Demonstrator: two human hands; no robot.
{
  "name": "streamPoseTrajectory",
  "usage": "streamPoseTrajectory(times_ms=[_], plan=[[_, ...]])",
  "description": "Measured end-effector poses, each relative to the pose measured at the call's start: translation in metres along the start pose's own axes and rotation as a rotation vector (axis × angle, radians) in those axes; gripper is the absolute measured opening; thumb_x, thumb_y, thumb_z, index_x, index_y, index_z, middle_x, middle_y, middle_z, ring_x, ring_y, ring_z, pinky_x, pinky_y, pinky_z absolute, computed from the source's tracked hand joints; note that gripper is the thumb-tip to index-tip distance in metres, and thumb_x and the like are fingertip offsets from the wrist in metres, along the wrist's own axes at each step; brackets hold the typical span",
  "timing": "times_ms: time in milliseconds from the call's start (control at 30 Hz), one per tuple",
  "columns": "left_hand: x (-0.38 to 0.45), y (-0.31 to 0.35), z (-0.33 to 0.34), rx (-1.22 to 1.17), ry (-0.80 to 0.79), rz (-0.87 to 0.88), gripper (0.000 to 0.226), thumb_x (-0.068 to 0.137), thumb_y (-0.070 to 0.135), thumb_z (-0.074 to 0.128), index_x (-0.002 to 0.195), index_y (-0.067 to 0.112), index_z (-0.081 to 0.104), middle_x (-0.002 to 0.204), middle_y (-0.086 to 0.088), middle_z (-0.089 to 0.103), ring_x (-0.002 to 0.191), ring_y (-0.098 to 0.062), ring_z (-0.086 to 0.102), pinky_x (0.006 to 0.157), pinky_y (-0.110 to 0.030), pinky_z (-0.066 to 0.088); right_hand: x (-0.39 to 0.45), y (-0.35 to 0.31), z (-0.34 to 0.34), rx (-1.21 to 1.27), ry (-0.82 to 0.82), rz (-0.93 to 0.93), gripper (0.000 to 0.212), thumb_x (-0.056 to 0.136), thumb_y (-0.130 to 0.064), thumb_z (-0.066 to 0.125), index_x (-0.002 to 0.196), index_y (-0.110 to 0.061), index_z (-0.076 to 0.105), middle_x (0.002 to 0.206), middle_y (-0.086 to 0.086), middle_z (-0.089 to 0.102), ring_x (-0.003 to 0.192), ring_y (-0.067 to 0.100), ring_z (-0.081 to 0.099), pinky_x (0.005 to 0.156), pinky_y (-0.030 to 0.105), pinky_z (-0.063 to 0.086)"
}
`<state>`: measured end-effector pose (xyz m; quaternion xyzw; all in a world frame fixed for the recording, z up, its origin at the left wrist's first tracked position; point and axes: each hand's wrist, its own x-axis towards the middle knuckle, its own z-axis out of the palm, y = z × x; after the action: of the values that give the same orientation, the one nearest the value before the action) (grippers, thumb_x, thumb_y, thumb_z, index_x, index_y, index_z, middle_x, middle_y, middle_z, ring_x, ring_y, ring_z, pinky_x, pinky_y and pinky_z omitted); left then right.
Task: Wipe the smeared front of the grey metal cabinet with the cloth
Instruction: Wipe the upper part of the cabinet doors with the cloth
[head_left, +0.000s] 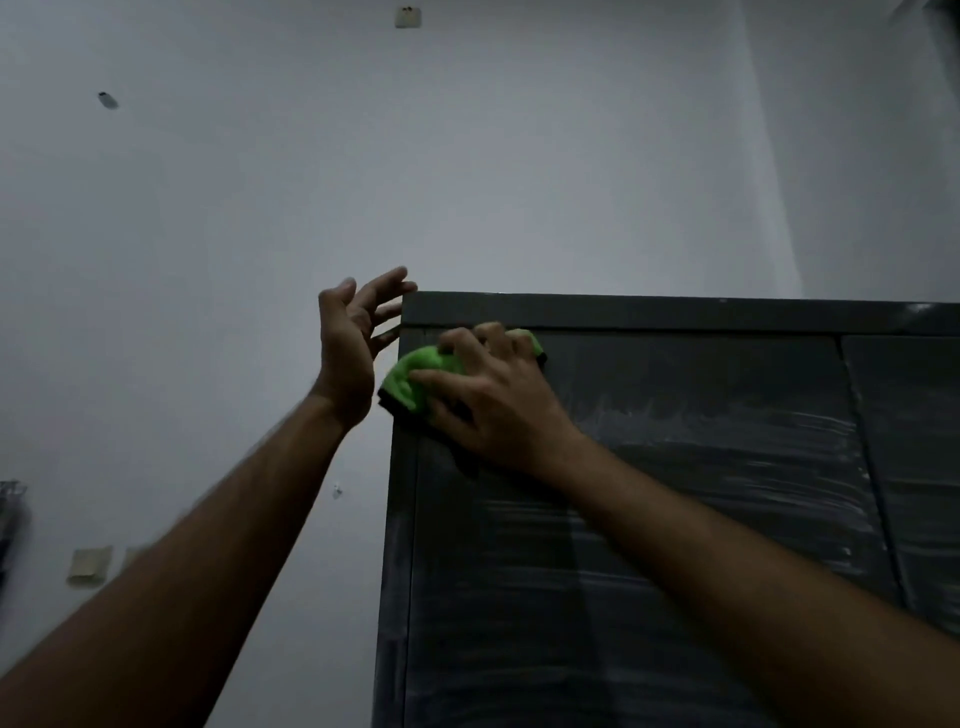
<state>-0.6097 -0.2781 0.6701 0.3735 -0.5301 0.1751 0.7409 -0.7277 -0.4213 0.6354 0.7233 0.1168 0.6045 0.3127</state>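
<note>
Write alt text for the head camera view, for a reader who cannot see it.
A person's right hand presses a green cloth against the top left corner of a dark grey metal cabinet, whose front shows pale horizontal smears. The left hand is open, fingers at the cabinet's left edge, before a white wall.

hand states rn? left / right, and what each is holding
Left hand: open, fingers spread, holding nothing, beside the cabinet's top left corner.
Right hand: fingers curled over the green cloth, pressing it on the cabinet front.
</note>
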Motion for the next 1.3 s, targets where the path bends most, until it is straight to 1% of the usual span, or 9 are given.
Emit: streamPoseTrajectory(times_ms=[167,367,533,700,867,1033,1100,1200,1300], plan=[[-0.002,0.001,0.002,-0.004,-0.030,-0.021,0.071,0.097,0.054,0.015,0.133,0.022,0.068,0.130,0.000,0.072,0.124,-0.017,0.062,0.096,-0.033,0.046,0.047,0.005,-0.002,-0.050,0.035,0.390,0.039,0.101,-0.039,0.049,0.138,-0.035,0.058,0.141,0.007,0.047,0.119,0.035,0.043,0.091,0.047,0.037],[0.000,0.010,-0.008,-0.001,-0.073,-0.099,0.074,0.105,0.051,0.010,0.137,0.014,0.065,0.137,-0.003,0.069,0.132,-0.023,0.059,0.104,-0.041,0.047,0.005,-0.004,0.003,-0.014,-0.051,-0.082,0.036,0.095,-0.045,0.056,0.126,-0.033,0.071,0.131,0.008,0.060,0.113,0.034,0.053,0.085,0.044,0.039],[-0.001,0.010,-0.007,0.056,-0.082,-0.079,0.070,0.106,0.050,0.011,0.135,0.018,0.066,0.133,-0.004,0.071,0.126,-0.025,0.062,0.103,-0.040,0.048,0.041,0.002,0.002,-0.018,0.019,0.319,0.039,0.098,-0.040,0.052,0.135,-0.034,0.062,0.138,0.008,0.051,0.118,0.036,0.046,0.089,0.045,0.036],[-0.010,0.007,-0.002,0.124,-0.108,-0.015,0.068,0.104,0.048,0.014,0.138,0.017,0.063,0.142,-0.002,0.063,0.134,-0.019,0.056,0.112,-0.042,0.043,-0.014,-0.009,0.000,0.060,-0.075,-0.120,0.034,0.092,-0.045,0.059,0.120,-0.033,0.074,0.126,0.009,0.062,0.111,0.035,0.055,0.084,0.045,0.041],[-0.025,-0.003,0.015,0.217,-0.087,0.096,0.067,0.094,0.046,0.027,0.144,0.012,0.057,0.159,0.004,0.040,0.144,-0.007,0.042,0.111,-0.024,0.039,0.007,0.007,-0.010,0.028,-0.008,0.332,0.034,0.093,-0.034,0.060,0.125,-0.032,0.070,0.134,0.007,0.055,0.119,0.035,0.047,0.089,0.044,0.033],[-0.039,-0.010,0.017,0.295,-0.123,0.136,0.080,0.092,0.059,0.028,0.153,0.012,0.048,0.172,0.003,0.021,0.158,-0.005,0.017,0.129,-0.030,0.018,-0.051,-0.015,-0.013,0.121,-0.101,-0.031,0.032,0.086,-0.035,0.073,0.117,-0.028,0.076,0.133,0.011,0.061,0.120,0.038,0.053,0.093,0.050,0.040],[-0.040,-0.010,0.016,0.300,-0.134,0.185,0.079,0.091,0.058,0.028,0.151,0.011,0.050,0.169,-0.001,0.030,0.154,-0.001,0.024,0.126,-0.023,0.021,-0.052,0.007,-0.024,0.086,-0.064,0.038,0.027,0.082,-0.035,0.075,0.108,-0.028,0.079,0.125,0.010,0.065,0.111,0.038,0.057,0.088,0.050,0.043],[-0.045,-0.011,0.025,0.256,-0.113,0.202,0.066,0.098,0.045,0.028,0.149,0.009,0.049,0.155,0.003,0.045,0.136,0.014,0.042,0.110,-0.010,0.033,-0.028,0.009,-0.022,0.069,0.028,0.439,0.031,0.091,-0.030,0.065,0.121,-0.031,0.073,0.135,0.007,0.058,0.118,0.036,0.049,0.094,0.051,0.039],[-0.054,-0.011,0.034,0.271,-0.032,0.194,0.063,0.100,0.036,0.026,0.151,0.005,0.046,0.158,-0.003,0.043,0.142,0.000,0.041,0.121,-0.024,0.032,-0.040,-0.020,-0.009,0.130,-0.027,0.276,0.035,0.090,-0.028,0.067,0.125,-0.028,0.072,0.140,0.011,0.056,0.126,0.040,0.047,0.100,0.054,0.037]])
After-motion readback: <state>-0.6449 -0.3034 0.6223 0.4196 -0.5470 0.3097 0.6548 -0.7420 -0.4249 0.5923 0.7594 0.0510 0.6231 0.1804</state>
